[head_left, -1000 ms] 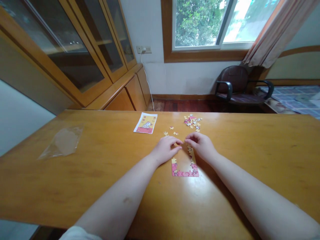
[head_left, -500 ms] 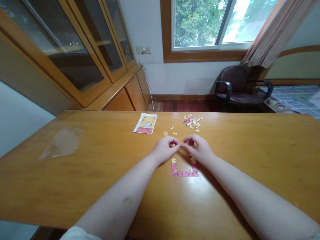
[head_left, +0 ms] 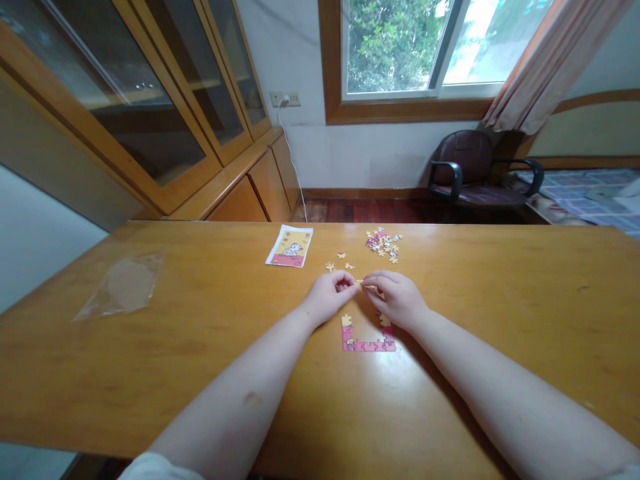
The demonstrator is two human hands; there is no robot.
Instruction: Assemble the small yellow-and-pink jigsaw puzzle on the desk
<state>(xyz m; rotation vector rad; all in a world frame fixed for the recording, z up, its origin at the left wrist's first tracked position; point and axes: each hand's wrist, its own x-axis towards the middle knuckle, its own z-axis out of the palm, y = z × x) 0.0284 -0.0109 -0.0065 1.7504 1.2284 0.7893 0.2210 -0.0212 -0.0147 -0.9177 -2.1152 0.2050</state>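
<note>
Thumb and forefinger of the left hand (head_left: 327, 300) meet in a narrow pinch, with a small yellow piece (head_left: 359, 283) at their tips; the right hand (head_left: 397, 300) curves in from the other side, its fingertips just beside that piece, though I cannot tell whether they grip it too. Nearer the wearer than this pinch, a partly joined puzzle frame (head_left: 367, 347) lies flat on the wooden table (head_left: 100, 373), a pink row along its near edge and yellow pieces up its sides; the right hand covers some of its right side. Just beyond the left hand are a few loose pieces (head_left: 349, 267), lying apart from one another. Farther out from the grip, past the right hand, sits a heap of mixed pieces (head_left: 383, 245) in pink, yellow and white. Beyond the grip to the left rests a picture card (head_left: 290, 247), and well off to its left a clear plastic bag (head_left: 123, 283) lies flat
</note>
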